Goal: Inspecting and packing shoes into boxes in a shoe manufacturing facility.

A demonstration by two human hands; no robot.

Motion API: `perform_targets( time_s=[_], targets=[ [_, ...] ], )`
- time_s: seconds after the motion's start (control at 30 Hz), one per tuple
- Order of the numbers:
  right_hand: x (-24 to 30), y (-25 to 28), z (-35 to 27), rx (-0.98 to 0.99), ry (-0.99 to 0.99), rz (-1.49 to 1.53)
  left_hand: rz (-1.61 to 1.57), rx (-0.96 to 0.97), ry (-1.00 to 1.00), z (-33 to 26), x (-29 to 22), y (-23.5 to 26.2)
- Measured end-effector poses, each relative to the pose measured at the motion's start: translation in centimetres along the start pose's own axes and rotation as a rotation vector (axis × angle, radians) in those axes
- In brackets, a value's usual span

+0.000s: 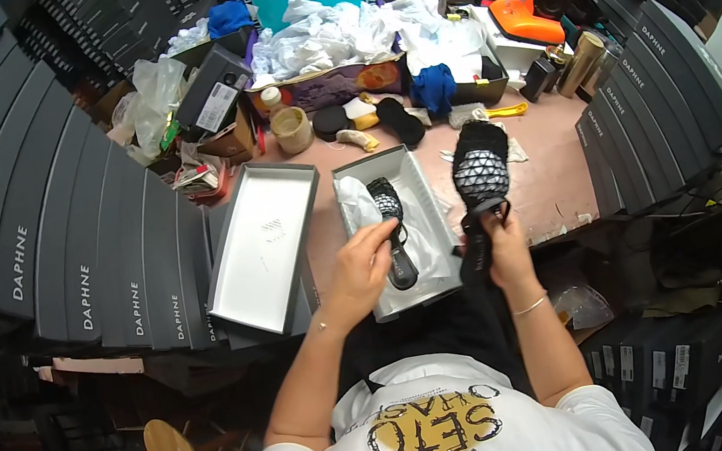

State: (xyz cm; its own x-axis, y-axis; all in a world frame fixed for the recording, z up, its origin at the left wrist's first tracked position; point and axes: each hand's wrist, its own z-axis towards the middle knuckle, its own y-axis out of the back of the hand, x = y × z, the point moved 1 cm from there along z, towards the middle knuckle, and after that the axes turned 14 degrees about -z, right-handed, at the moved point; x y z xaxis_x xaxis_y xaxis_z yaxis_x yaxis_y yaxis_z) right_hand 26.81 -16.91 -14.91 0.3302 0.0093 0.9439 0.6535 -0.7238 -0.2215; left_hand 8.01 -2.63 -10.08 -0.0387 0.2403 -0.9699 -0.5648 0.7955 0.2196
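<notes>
1. Head view: the open box (446, 245) rests on the surface (554, 190), its lid (250, 252) just to its left; one black shoe (403, 273) lies inside on white tissue (425, 255).
2. Over the box, the left hand (357, 269) touches that shoe; whether its fingers pinch it, I cannot tell.
3. Right of the box, the right hand (507, 250) has its fingers clamped on a second shoe (482, 176).
4. Handling the pair seems the step in hand; the next move probably calls for minding the straps.
</notes>
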Motion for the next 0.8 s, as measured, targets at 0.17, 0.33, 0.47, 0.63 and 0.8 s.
perform_targets(
  time_s=[0.17,0.33,0.47,0.63,0.8],
  targets=[
    [-6.1,9.0,6.2,0.017,-0.081,-0.259,0.666,0.434,-0.229,3.0,7.6,-2.1],
    [-7.2,12.3,5.8,0.009,0.227,-1.151,0.995,0.51,-0.257,3.2,12.4,-2.9],
    [-7.1,12.4,4.2,-0.038,0.67,-1.714,1.132,0.658,-0.15,4.8,8.9,-4.4],
    [-10.0,12.1,6.0,0.156,0.658,-1.443,1.19,0.661,-0.114,5.1,9.5,-6.3],
    [-6.9,11.8,5.6,0.151,0.581,-1.19,1.126,0.571,-0.288,5.0,9.3,-5.8]
  ],
)
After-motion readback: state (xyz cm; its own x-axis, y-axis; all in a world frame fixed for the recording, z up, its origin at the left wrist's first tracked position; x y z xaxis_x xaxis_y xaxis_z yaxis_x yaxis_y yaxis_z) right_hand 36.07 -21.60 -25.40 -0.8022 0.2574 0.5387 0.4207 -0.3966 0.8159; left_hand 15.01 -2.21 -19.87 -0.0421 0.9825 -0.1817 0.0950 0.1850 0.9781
